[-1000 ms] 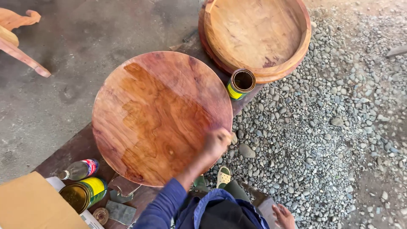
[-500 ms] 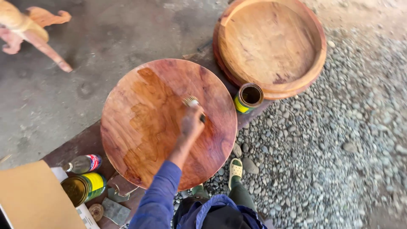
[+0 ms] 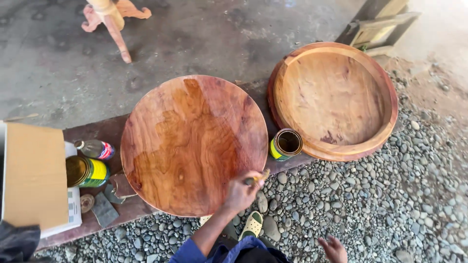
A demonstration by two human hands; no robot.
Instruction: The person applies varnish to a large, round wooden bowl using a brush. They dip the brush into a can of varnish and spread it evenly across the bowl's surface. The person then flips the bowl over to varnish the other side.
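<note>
Your left hand (image 3: 240, 193) is clenched around a small brush (image 3: 257, 178) at the near right edge of the round wooden disc (image 3: 194, 143), with the brush tip touching the glossy reddish surface. The disc lies flat on a dark plank that serves as the tabletop (image 3: 97, 131), set on the ground where the concrete floor (image 3: 204, 34) meets the gravel (image 3: 390, 195). Your right hand (image 3: 333, 249) hangs low over the gravel with the fingers spread and nothing in it. Just beside the disc on its right stands an open tin can (image 3: 286, 144) with a yellow and green label, and touching that can is a large round wooden tray (image 3: 336, 100) with a raised rim, paler and duller than the disc. To the disc's left lie a bigger open can (image 3: 87, 171) on its side, a small bottle (image 3: 95, 149), a few dark scraps that look like worn sandpaper (image 3: 105, 209), though the view is too small to be sure, and a cardboard box (image 3: 34, 175). A pale sandal (image 3: 252, 225) shows below the disc, and a carved wooden leg (image 3: 113, 19) stands on the concrete at the far side.
</note>
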